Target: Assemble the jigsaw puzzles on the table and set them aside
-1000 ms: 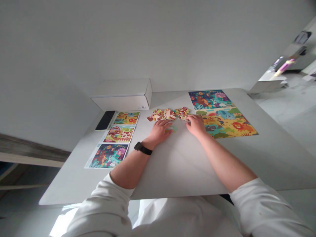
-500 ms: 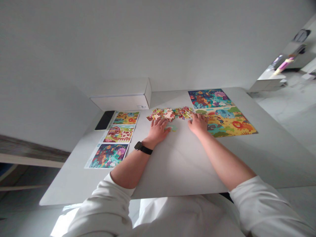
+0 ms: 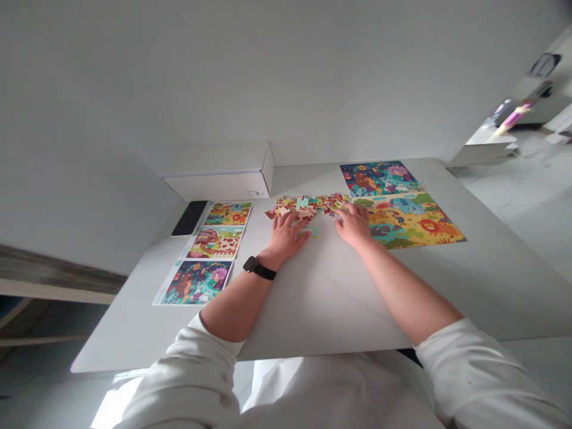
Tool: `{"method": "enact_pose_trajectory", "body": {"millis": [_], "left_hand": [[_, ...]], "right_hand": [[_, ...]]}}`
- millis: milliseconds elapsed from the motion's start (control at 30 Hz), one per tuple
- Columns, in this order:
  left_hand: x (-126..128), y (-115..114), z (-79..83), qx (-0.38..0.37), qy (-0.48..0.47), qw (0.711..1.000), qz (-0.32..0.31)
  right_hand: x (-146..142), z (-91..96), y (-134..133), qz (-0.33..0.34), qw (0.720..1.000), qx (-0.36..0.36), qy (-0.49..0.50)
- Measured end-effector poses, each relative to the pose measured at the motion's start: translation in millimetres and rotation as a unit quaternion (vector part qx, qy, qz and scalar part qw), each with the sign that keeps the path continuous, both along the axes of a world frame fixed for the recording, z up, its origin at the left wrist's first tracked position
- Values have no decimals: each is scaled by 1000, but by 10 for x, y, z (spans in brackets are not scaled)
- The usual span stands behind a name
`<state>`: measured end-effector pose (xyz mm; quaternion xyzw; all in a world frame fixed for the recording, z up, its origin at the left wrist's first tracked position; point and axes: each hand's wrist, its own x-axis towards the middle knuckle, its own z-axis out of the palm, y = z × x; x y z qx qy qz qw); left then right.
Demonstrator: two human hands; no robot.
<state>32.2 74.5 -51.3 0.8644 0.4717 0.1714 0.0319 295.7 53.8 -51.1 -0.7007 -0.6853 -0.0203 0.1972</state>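
A loose pile of jigsaw puzzle pieces (image 3: 306, 203) lies in the middle of the table, with a pale teal piece (image 3: 302, 203) on top. My left hand (image 3: 284, 239), a black watch on its wrist, rests palm down with fingers spread, their tips at the pile's near left edge. Beside its thumb is a light green piece (image 3: 314, 232), lying apart on the tabletop. At the pile's right end, my right hand (image 3: 354, 224) has its fingers stretched and apart, their tips touching pieces there. Neither hand visibly grips a piece.
Two colourful animal pictures (image 3: 409, 220) lie on the right, partly beside my right hand. Along the left are three smaller picture sheets (image 3: 214, 242) and a black phone (image 3: 190, 218). A white box (image 3: 218, 186) stands against the wall at the back of the white table (image 3: 322, 304).
My right hand has shifted slightly left along the pile. A pale teal piece now shows on top where a pinkish one lay. My left hand has hardly moved.
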Motion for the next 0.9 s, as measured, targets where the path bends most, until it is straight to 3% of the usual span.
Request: {"method": "enact_pose_trajectory", "body": {"millis": [367, 500, 600, 733, 900], "left_hand": [[-26, 27, -24, -15, -16, 988, 155], [-35, 30, -15, -4, -35, 992, 122], [-35, 25, -16, -5, -43, 996, 81], [-23, 25, -32, -14, -41, 996, 80], [-10, 32, -57, -13, -38, 995, 91]], "right_hand": [[-2, -45, 15, 5, 1000, -1, 7], [-37, 12, -8, 34, 999, -3, -5], [-141, 70, -6, 112, 994, 9, -10], [-375, 93, 59, 222, 975, -4, -27], [-518, 36, 144, 223, 973, -43, -50]]}}
